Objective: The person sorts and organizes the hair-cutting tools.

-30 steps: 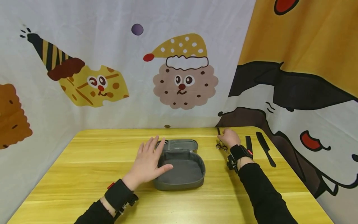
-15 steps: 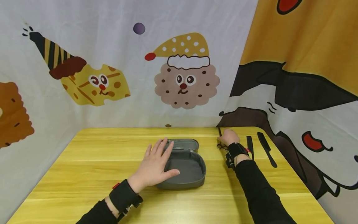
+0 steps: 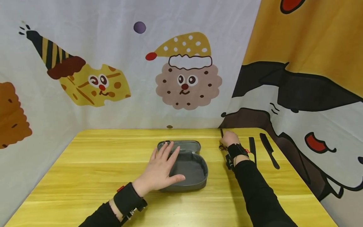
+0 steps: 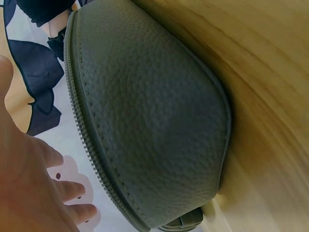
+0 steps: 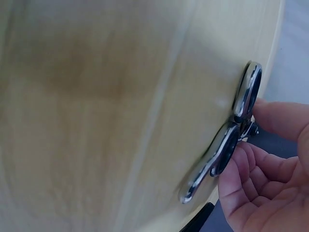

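Note:
At the back right of the table, a pair of scissors (image 3: 222,148) lies with metal finger rings toward me. My right hand (image 3: 230,139) is over it; in the right wrist view thumb and fingers pinch the scissors (image 5: 198,176) just beyond the rings. Part of the scissors is hidden by the hand. My left hand (image 3: 158,173) spreads its straight fingers over the left side of an open grey zip case (image 3: 187,188). The left wrist view shows the case's pebbled outer wall (image 4: 159,111) and zip edge, with the left hand (image 4: 29,179) beside it.
Right of the scissors lie a straight black comb (image 3: 252,145) and a black comb with a handle (image 3: 267,148). The case's lid (image 3: 185,145) is folded back, away from me. A printed cloth (image 3: 127,116) hangs behind the wooden table (image 3: 99,170).
My left hand has shifted rightward, further over the case. My right hand has moved slightly left and now covers more of the scissors' rings.

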`<act>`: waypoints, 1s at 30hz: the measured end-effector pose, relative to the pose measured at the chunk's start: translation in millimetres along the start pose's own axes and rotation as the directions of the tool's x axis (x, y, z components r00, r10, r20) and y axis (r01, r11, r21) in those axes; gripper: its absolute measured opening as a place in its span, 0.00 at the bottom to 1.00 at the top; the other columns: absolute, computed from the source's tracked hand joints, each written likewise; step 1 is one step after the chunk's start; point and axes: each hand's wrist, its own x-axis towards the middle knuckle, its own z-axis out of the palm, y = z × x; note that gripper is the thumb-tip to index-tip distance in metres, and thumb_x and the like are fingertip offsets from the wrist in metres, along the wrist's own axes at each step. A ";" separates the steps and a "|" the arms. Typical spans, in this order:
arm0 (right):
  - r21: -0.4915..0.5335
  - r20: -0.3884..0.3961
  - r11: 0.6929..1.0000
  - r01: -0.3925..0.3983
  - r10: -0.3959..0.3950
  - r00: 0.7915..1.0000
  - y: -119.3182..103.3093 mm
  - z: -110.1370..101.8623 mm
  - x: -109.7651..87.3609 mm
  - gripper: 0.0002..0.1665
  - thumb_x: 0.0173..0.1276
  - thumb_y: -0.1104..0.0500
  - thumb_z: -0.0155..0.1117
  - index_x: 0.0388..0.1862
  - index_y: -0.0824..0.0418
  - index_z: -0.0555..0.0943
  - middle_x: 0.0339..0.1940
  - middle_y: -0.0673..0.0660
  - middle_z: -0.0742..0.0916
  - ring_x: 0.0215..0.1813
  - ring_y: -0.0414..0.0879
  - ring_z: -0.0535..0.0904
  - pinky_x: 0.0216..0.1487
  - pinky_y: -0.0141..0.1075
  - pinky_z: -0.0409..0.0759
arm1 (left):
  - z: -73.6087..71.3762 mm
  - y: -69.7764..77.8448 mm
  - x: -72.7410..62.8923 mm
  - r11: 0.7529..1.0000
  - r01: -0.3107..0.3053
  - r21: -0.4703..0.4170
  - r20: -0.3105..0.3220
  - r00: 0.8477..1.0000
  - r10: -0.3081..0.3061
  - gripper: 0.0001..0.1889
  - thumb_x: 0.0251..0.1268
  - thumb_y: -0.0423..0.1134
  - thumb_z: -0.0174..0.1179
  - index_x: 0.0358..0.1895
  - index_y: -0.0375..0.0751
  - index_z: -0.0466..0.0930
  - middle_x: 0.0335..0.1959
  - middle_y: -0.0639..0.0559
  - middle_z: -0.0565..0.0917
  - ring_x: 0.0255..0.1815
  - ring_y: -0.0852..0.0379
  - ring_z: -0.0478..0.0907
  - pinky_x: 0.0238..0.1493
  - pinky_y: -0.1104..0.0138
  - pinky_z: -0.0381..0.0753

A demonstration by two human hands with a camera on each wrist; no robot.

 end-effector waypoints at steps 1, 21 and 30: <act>0.001 0.003 1.000 0.001 -0.001 1.000 0.2 1.2 1.6 0.22 0.67 0.61 0.62 0.12 0.59 0.73 0.14 0.55 0.75 0.22 0.52 0.72 0.29 0.43 0.71 | 0.3 0.1 0.1 1.000 0.001 -0.001 0.003 1.000 -0.001 0.49 0.66 0.73 0.46 0.80 0.44 0.48 0.80 0.39 0.47 0.79 0.37 0.42 0.75 0.43 0.37; -0.099 0.056 0.994 -0.042 0.047 0.997 -3.8 6.9 14.5 0.10 0.67 0.66 0.57 0.32 0.68 0.85 0.42 0.67 0.85 0.37 0.58 0.79 0.37 0.48 0.77 | 4.1 8.1 12.7 0.999 -0.009 -0.047 0.063 0.998 0.012 0.48 0.68 0.73 0.41 0.80 0.44 0.47 0.80 0.38 0.46 0.79 0.38 0.40 0.75 0.43 0.37; -0.042 0.052 0.996 -0.083 0.085 0.995 -4.2 5.4 11.2 0.12 0.65 0.64 0.57 0.25 0.66 0.82 0.33 0.64 0.84 0.33 0.56 0.77 0.33 0.45 0.74 | 3.9 13.7 20.8 0.998 0.000 -0.070 0.086 0.996 0.006 0.48 0.67 0.75 0.38 0.81 0.47 0.45 0.81 0.41 0.45 0.80 0.38 0.39 0.75 0.43 0.40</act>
